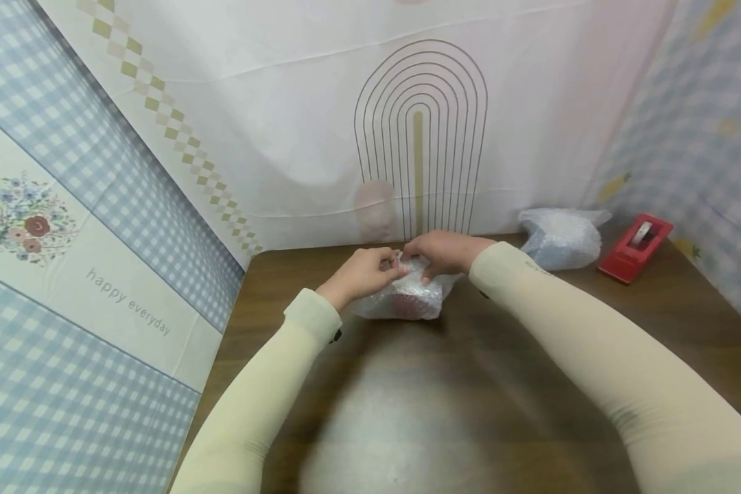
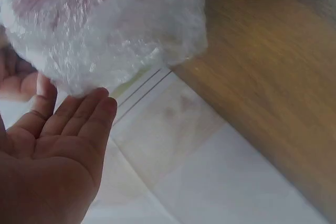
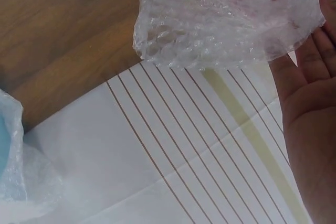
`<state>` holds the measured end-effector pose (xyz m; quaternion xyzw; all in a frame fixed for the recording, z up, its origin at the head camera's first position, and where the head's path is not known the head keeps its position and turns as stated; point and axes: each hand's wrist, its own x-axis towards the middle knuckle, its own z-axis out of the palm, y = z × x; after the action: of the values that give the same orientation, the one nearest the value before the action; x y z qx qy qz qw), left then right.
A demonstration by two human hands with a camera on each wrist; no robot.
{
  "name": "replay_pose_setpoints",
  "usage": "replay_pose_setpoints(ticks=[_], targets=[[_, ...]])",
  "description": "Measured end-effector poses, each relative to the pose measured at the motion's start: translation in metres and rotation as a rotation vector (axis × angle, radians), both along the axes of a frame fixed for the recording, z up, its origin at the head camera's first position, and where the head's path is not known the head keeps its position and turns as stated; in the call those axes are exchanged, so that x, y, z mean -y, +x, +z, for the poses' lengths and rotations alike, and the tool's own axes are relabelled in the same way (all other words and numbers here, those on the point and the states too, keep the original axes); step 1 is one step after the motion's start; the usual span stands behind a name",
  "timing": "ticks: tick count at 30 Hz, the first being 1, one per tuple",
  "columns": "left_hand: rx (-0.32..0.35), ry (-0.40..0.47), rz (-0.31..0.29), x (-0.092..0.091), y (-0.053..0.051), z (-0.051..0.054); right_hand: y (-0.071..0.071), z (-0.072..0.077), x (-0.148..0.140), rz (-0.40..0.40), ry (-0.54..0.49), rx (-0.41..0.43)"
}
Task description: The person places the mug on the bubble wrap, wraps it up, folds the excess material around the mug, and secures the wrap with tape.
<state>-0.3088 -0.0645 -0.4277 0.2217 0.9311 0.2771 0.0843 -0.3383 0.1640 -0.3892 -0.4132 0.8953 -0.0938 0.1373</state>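
A bubble-wrapped package (image 1: 401, 305) with something red inside lies on the table near its back edge. The red shows through the clear bubble wrap in the left wrist view (image 2: 105, 19) and right wrist view (image 3: 205, 30). At its top left, my left hand (image 1: 364, 274) pinches the wrap between thumb and forefinger, while its other fingers extend along the side. My right hand (image 1: 441, 252) holds the top from the right, thumb and fingers bent over the wrap. The fingertips of both hands are close together. What exactly lies between them is hidden.
Another bubble-wrapped package (image 1: 562, 240), bluish inside, sits at the back right. Beside it stands a red tape dispenser (image 1: 636, 247). The brown wooden table (image 1: 272, 295) meets a printed white cloth (image 1: 284, 137) behind and checked cloth on both sides.
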Motion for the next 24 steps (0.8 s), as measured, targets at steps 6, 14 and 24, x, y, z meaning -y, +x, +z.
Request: replay_pose_setpoints(ticks=[6, 14, 24], targets=[[0.044, 0.013, 0.014, 0.0, 0.004, 0.001, 0.0, 0.002, -0.001, 0.024, -0.008, -0.015], [0.014, -0.001, -0.116, 0.006, 0.007, 0.001, 0.001, 0.0, -0.002, 0.033, -0.037, -0.014], [-0.138, -0.006, -0.255, 0.007, 0.008, -0.009, -0.006, -0.005, -0.013, -0.045, -0.081, 0.02]])
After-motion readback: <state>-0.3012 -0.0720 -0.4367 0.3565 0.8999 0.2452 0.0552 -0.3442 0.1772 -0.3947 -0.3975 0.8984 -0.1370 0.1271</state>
